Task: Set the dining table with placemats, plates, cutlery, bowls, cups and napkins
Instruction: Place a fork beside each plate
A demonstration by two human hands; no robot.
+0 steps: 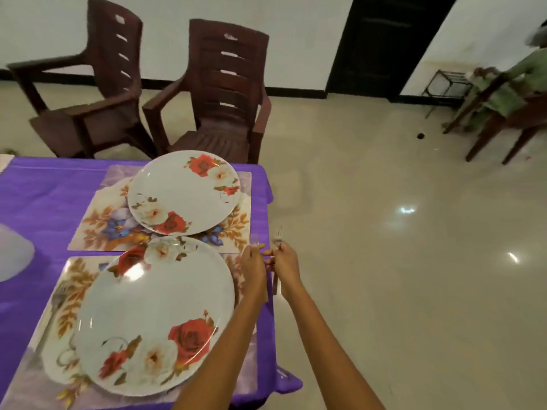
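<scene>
Two white plates with red and white roses lie on floral placemats on a purple tablecloth (50, 196). The far plate (183, 192) sits on the far placemat (97, 223), the near plate (154, 315) on the near placemat (59, 297). My left hand (253, 267) grips a fork (254, 241) over the table's right edge, beside the near plate. My right hand (285, 266) grips a second fork (277, 233), tines up, just past the table edge. The two hands touch each other.
Two dark brown plastic chairs (219, 93) stand behind the table's far side. A pale object (14, 253) lies at the left edge of the table. To the right stretches glossy tiled floor (399, 261); a person (509, 90) sits on a wooden chair at far right.
</scene>
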